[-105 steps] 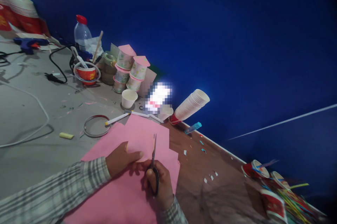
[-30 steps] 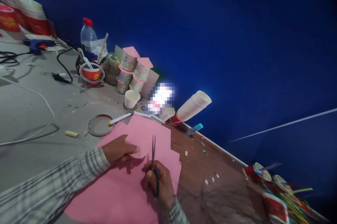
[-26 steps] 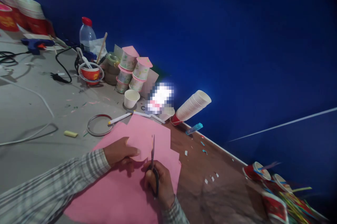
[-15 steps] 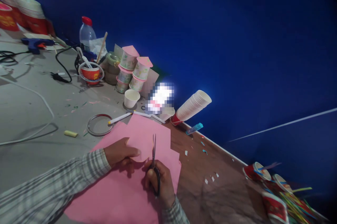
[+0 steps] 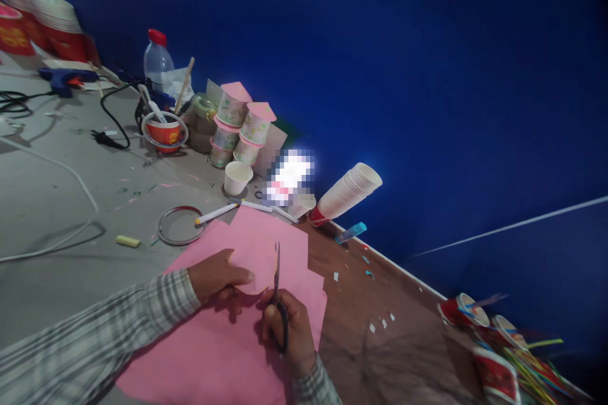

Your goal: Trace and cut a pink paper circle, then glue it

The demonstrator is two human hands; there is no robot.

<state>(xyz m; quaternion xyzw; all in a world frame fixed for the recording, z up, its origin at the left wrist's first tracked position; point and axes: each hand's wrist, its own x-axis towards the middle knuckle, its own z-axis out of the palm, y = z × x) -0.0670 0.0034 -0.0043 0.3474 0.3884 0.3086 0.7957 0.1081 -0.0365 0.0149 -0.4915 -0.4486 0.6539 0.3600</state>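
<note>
My right hand [image 5: 291, 334] is closed round the black handles of a pair of scissors [image 5: 278, 294], blades pointing away from me. The blades run along the edge of a small pink paper piece [image 5: 254, 265]. My left hand [image 5: 216, 277] pinches that piece, thumb on top, fingers under it. Both hands are above a large pink paper sheet [image 5: 213, 354] lying on the table. Checked sleeves cover both forearms.
Behind the sheet lie pens [image 5: 216, 213], a wire ring [image 5: 180, 234] and a white cup [image 5: 236, 177]. Decorated cup stacks [image 5: 240, 126], a red bowl [image 5: 162, 132], a bottle [image 5: 156, 63], a tipped stack of paper cups [image 5: 349, 191] and a glue gun [image 5: 61, 78] stand further back. Red cups [image 5: 489, 354] sit at right.
The scissors have edged a little along the small pink piece, and my left hand has turned it slightly. Nothing else on the table has moved.
</note>
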